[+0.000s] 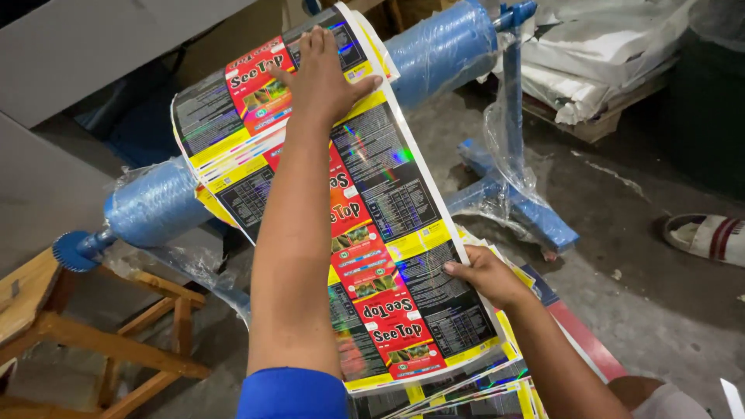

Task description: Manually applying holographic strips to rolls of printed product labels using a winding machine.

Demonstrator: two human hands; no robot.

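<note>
A long glossy printed sheet of labels, black, yellow and red with a holographic sheen, hangs over a blue plastic-wrapped roller. My left hand lies flat on the sheet near the top of the roller, fingers together and pointing away. My right hand grips the sheet's right edge lower down, thumb on top. More printed sheets lie stacked under the sheet's lower end.
The roller sits on a blue metal stand draped in clear plastic. A wooden stool is at lower left. A stack of white bags on a pallet is at upper right. A sandal lies on the concrete floor.
</note>
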